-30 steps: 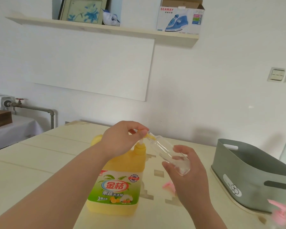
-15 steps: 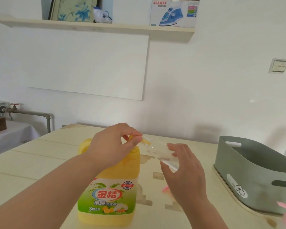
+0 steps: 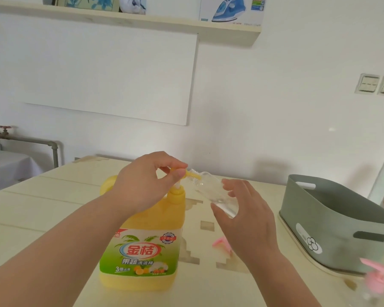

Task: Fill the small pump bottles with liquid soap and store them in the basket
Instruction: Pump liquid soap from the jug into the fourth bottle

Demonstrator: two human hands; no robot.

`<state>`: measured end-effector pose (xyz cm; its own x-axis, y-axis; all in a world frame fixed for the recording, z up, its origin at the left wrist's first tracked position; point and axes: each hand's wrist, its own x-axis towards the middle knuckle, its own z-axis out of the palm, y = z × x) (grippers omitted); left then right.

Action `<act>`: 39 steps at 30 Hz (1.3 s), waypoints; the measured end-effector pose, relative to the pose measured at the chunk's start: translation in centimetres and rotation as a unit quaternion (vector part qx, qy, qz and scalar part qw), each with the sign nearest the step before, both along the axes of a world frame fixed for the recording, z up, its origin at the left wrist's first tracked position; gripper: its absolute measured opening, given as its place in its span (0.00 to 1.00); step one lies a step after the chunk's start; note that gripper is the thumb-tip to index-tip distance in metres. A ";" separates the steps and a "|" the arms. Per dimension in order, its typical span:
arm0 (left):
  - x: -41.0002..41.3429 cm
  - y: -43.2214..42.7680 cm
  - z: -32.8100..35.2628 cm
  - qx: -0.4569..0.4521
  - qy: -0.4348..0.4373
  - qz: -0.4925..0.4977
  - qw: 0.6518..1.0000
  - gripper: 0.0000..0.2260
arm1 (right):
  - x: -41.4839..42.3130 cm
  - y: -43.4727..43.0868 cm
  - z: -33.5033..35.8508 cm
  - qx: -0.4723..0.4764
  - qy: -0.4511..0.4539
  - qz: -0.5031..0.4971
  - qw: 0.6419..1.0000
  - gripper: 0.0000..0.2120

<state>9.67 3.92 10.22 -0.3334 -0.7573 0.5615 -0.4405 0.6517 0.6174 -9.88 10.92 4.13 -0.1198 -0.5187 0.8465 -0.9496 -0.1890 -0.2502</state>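
Risen since half a second ago: left hand (image 3: 146,185), fingertips pinched on the yellow pump spout (image 3: 192,175) of the big yellow plastic soap jug (image 3: 142,240). At three o'clock of that spout, small clear plastic bottle (image 3: 215,196), tilted, mouth against the tip, clasped in the right hand (image 3: 246,220). Best to hold the mouth snug under the tip and press slowly, fully. Counted: one jug, one clear bottle, two pink pump tops (image 3: 222,244) (image 3: 377,278), one grey plastic basket (image 3: 333,218) at three o'clock.

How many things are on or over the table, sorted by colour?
Yellow: 1, soap jug
Clear: 1, small bottle
Pink: 2, one pump top mid-table, another pump top at lower right
Grey: 1, basket
Total: 5
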 end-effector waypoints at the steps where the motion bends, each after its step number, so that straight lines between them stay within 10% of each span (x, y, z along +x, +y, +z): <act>1: -0.1 0.1 0.0 -0.002 -0.020 0.009 1.000 0.05 | -0.1 0.1 0.0 0.016 -0.005 -0.002 1.000 0.21; 39: 0.5 0.5 1.3 0.052 -0.014 -0.027 0.998 0.03 | -1.4 0.6 2.6 -0.001 0.160 -0.064 0.985 0.22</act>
